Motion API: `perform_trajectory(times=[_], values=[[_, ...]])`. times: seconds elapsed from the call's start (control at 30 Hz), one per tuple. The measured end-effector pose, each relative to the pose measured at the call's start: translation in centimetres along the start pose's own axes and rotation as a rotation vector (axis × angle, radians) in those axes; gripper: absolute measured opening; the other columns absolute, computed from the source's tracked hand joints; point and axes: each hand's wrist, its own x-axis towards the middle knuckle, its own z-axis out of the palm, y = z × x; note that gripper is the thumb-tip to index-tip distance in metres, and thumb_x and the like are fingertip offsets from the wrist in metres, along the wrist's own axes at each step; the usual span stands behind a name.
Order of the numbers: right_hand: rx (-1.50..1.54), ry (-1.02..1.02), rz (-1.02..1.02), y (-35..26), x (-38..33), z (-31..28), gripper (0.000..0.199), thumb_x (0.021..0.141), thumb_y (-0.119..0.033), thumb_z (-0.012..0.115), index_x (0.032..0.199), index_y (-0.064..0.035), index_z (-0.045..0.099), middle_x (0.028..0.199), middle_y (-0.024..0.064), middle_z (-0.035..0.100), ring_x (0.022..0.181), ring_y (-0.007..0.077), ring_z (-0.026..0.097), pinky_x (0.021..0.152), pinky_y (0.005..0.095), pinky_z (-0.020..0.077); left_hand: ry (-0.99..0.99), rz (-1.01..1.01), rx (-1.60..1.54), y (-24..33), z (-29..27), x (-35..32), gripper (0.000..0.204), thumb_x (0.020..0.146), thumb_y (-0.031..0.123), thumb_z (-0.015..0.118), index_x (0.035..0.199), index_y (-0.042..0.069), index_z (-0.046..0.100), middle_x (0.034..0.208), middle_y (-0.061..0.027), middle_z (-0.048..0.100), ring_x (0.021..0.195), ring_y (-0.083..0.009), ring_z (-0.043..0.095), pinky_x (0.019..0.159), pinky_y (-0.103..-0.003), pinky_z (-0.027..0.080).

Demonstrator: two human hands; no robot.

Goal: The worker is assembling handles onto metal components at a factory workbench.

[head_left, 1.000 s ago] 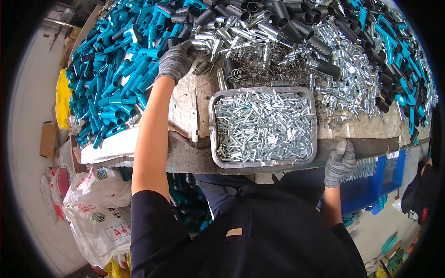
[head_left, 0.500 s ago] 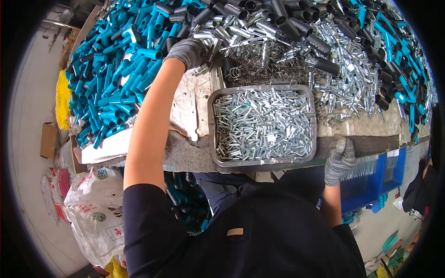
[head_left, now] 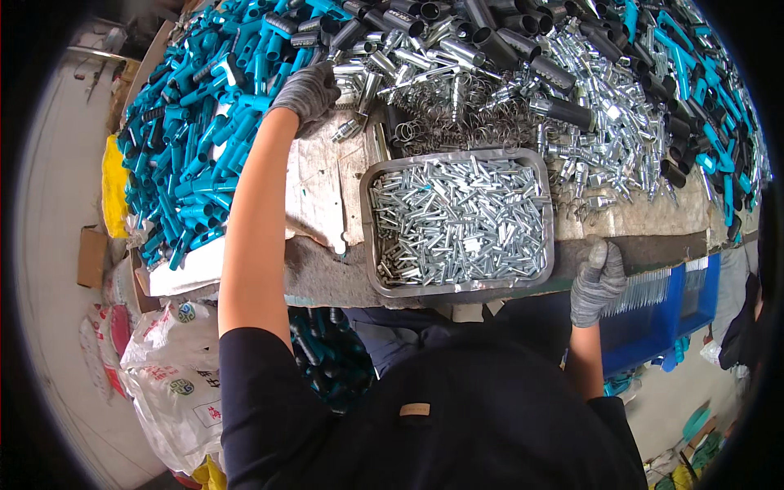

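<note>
My left hand [head_left: 307, 95], in a grey knitted glove, is at the inner edge of the teal plastic parts [head_left: 204, 139], just left of the shiny metal parts [head_left: 420, 61]. Its fingers are curled; whatever they may hold is hidden. By the table's front edge, my gloved right hand [head_left: 597, 286] has its fingers folded together, and I cannot see what is inside. Between the hands stands a dark plastic tray [head_left: 372, 265] full of short metal pins [head_left: 461, 220]. Thin coil springs [head_left: 441, 122] lie tangled just behind it.
Black tubes [head_left: 506, 45] are heaped at the back. More metal fittings [head_left: 612, 122] and teal pieces [head_left: 719, 147] spread to the right. Blue bins [head_left: 641, 335] holding thin rods sit below the table's right edge. White sacks [head_left: 175, 384] stand at the lower left.
My left hand has shifted left and slightly nearer, away from the metal parts, uncovering some of them. My right hand stays by the table edge.
</note>
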Motion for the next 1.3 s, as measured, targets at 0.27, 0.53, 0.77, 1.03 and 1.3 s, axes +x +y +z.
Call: perform_trajectory(times=[0.27, 0.53, 0.77, 1.03, 1.3], values=[[-0.069, -0.005, 0.012, 0.0, -0.1, -0.2, 0.031, 0.095, -0.028, 0.054, 0.092, -0.0017, 0.069, 0.062, -0.0007, 0.055, 0.056, 0.0075, 0.043, 0.052, 0.0248, 0.0349, 0.106, 0.125, 0.254, 0.5, 1.9, -0.7, 0.026, 0.085, 0.035, 0.06, 0.104, 0.018, 0.066, 0.09, -0.0134, 0.068, 0.082, -0.0337, 0.064, 0.073, -0.044, 0.051], [-0.067, 0.004, 0.027, -0.1, -0.3, -0.1, 0.028, 0.095, -0.025, 0.054, 0.091, -0.002, 0.07, 0.063, -0.0001, 0.055, 0.057, 0.0088, 0.046, 0.054, 0.026, 0.0369, 0.139, 0.259, 0.403, 1.2, 2.8, 0.0, 0.018, 0.084, 0.029, 0.059, 0.088, 0.018, 0.072, 0.082, -0.0112, 0.068, 0.078, -0.0302, 0.066, 0.067, -0.043, 0.052], [-0.12, -0.025, -0.013, -0.9, 0.2, 0.0, 0.026, 0.095, -0.022, 0.054, 0.091, -0.0024, 0.07, 0.063, 0.0011, 0.057, 0.058, 0.0106, 0.048, 0.056, 0.0282, 0.0406, 0.101, 0.183, 0.468, 3.0, 2.6, 0.4, 0.017, 0.081, 0.019, 0.057, 0.083, 0.012, 0.073, 0.083, -0.0132, 0.069, 0.078, -0.0296, 0.068, 0.067, -0.042, 0.054], [-0.152, -0.022, -0.092, -1.2, 0.6, -0.3, 0.022, 0.092, -0.02, 0.058, 0.086, -0.003, 0.071, 0.073, 0.0107, 0.069, 0.056, 0.0212, 0.061, 0.057, 0.0329, 0.0475, -0.07, 0.283, 0.509, 3.0, 1.0, 0.7, 0.025, 0.086, 0.029, 0.055, 0.094, 0.01, 0.072, 0.09, -0.0147, 0.07, 0.083, -0.0308, 0.068, 0.072, -0.044, 0.053], [-0.113, -0.013, -0.125, -0.8, 0.7, -0.4, 0.022, 0.091, -0.02, 0.059, 0.085, -0.0027, 0.071, 0.071, 0.0104, 0.069, 0.055, 0.02, 0.061, 0.054, 0.0325, 0.0464, -0.087, 0.001, 0.47, 4.4, -1.3, -1.1, 0.023, 0.08, 0.026, 0.058, 0.089, 0.009, 0.072, 0.089, -0.0128, 0.07, 0.087, -0.0302, 0.068, 0.074, -0.04, 0.054]])
